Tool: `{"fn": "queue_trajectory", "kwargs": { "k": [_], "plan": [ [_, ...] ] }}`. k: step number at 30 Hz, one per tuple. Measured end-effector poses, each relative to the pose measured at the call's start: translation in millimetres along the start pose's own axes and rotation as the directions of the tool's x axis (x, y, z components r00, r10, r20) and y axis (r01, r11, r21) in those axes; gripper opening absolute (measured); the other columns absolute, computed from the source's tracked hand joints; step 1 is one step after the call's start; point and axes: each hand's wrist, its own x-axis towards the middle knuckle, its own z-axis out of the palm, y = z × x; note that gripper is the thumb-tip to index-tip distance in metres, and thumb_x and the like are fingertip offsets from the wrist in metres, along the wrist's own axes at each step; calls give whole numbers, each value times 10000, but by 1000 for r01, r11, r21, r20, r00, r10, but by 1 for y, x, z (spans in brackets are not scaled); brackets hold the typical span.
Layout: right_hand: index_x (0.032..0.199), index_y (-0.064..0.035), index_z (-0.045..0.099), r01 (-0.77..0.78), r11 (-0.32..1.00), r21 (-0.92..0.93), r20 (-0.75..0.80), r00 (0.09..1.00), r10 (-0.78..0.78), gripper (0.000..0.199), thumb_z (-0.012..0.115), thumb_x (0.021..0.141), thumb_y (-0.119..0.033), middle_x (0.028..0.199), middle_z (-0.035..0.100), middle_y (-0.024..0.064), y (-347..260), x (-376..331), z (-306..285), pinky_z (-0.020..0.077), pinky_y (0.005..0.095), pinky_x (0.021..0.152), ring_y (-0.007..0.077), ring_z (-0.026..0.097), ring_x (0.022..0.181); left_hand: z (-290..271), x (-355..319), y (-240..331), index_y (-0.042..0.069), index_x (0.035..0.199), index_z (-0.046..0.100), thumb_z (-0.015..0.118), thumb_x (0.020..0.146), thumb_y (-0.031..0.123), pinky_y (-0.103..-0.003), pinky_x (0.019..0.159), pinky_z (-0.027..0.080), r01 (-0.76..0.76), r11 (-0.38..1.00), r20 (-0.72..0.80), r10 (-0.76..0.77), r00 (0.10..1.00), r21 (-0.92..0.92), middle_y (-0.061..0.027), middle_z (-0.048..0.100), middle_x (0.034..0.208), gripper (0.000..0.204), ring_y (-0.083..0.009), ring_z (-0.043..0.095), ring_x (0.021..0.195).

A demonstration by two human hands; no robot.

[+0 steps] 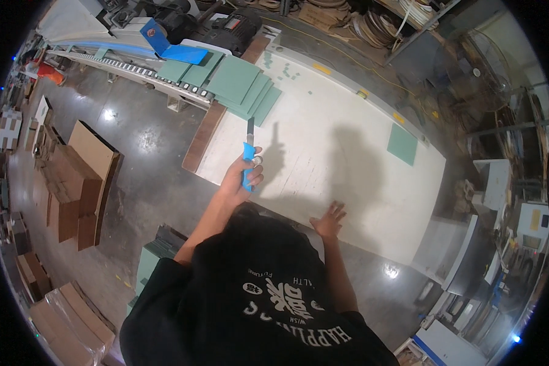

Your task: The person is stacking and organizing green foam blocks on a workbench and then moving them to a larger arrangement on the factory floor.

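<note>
- the left hand (pixel 241 177) was closed around the blue handle of a knife (pixel 248 155), blade pointing to the far side, held just over the near-left part of the white table (pixel 348 183).
- the right hand (pixel 329 221) lay flat on the table's near edge, fingers spread and holding nothing (it looked like a bracing hand).
- a fanned stack of green panels (pixel 241 85) sat at the far-left corner of the table, partly over a roller conveyor (pixel 134 70); the knife tip was near it but apart from it.
- one green panel (pixel 402 144) lay alone towards the far-right of the table, well apart from both hands.
- a few small green offcuts (pixel 285 72) were scattered on the far side, which suggested some trimming was done.
- judged from this, most work was left: the stack looked untouched, and no panel lay under the blade.
- more green panels (pixel 149 262) stood on the floor near-left, beside brown boards (pixel 82 183).
</note>
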Motion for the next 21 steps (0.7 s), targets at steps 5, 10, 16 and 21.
{"fn": "queue_trajectory", "kwargs": {
  "k": [5,10,16,21],
  "plan": [
    [1635,-93,68,27,999,-32,-51,998,-29,1268,844,711,-484,1685,-23,271,5,3,8,377,743,1057,577,91,1506,-1,5,2,36,1294,510,553,866,40,-261,580,385,13,1000,13,-13,1000,-3,-26,498,871,430,-103,429,622],
    [1639,-100,36,29,999,-40,-33,999,-30,1273,831,726,-494,1689,-32,262,5,3,7,380,731,1064,559,88,1515,-1,9,5,35,1293,512,548,858,37,-260,581,385,11,1000,9,-11,1000,4,-25,497,872,436,-105,429,624],
    [1641,-111,-6,11,999,-50,-8,1000,-11,1305,834,725,-510,1695,-63,241,4,3,6,360,724,1088,532,68,1530,1,11,11,33,1307,505,546,853,25,-261,575,386,2,999,34,-4,999,42,-24,509,868,456,-102,435,621],
    [1641,-117,-30,-10,999,-44,14,1000,10,1321,844,728,-503,1698,-81,227,3,2,4,345,725,1101,524,51,1535,2,14,14,27,1321,496,542,853,12,-263,576,391,-15,997,39,12,999,79,-27,532,889,471,-104,449,622]
  ]
}}
